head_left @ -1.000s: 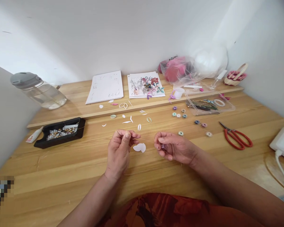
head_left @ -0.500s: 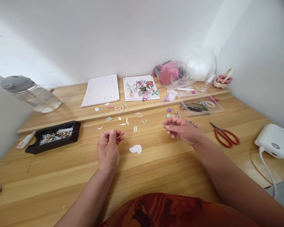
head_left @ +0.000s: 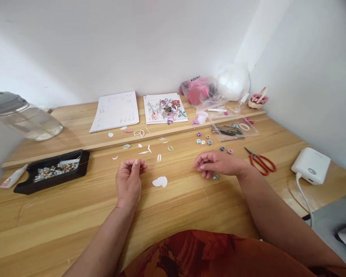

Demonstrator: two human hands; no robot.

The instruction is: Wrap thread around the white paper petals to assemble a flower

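My left hand [head_left: 129, 180] is closed over the table, thumb pressed on the curled fingers, pinching a very fine thread [head_left: 151, 164] that runs out to the right. Across from it, my right hand [head_left: 215, 163] also pinches, and a bit of thread shows at its fingertips. The middle of the thread between the hands is too faint to follow. Just under my right hand a small bobbin [head_left: 216, 177] is partly visible. White paper petal shapes [head_left: 160, 182] lie between and below the hands. Beyond them are several small leaf-shaped cutouts [head_left: 159, 157], some edged in green thread.
Red-handled pliers [head_left: 261, 161] and several thread bobbins [head_left: 203, 142] lie to the right. A clear tray [head_left: 233, 130] holds thin tools. At left are a black bead tray [head_left: 52, 173] and a water bottle [head_left: 24, 117]. Papers [head_left: 115, 111] rest on the raised ledge; a white device [head_left: 311, 165] stands at right.
The view has turned, so the table's things sit further left. My right hand has come down and nearer, and a bobbin now shows beneath it. The left hand keeps its pinch.
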